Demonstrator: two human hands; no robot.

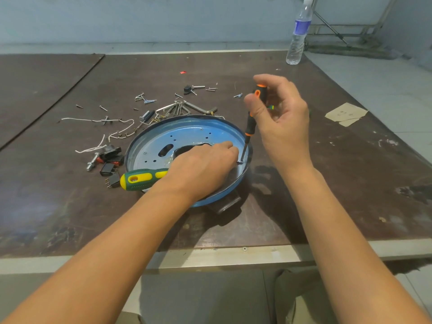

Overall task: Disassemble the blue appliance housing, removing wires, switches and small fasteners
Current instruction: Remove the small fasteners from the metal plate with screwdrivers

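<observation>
The round blue appliance housing [152,146] lies open side up on the brown table. My right hand [282,113] grips the black and orange screwdriver [250,127] near its top; the tip stands on a screw [240,162] at the housing's right inner rim. My left hand [203,169] lies inside the housing and grips a green and yellow screwdriver [140,178], whose handle sticks out to the left. Its fingertips reach toward the screw; the fingers' undersides are hidden.
Loose screws [145,99], hex keys [177,108], white wires [112,127] and black switches [109,160] lie left of and behind the housing. A water bottle [299,33] stands at the back right. A cardboard scrap [346,113] lies at the right. The table's front edge [210,251] is near.
</observation>
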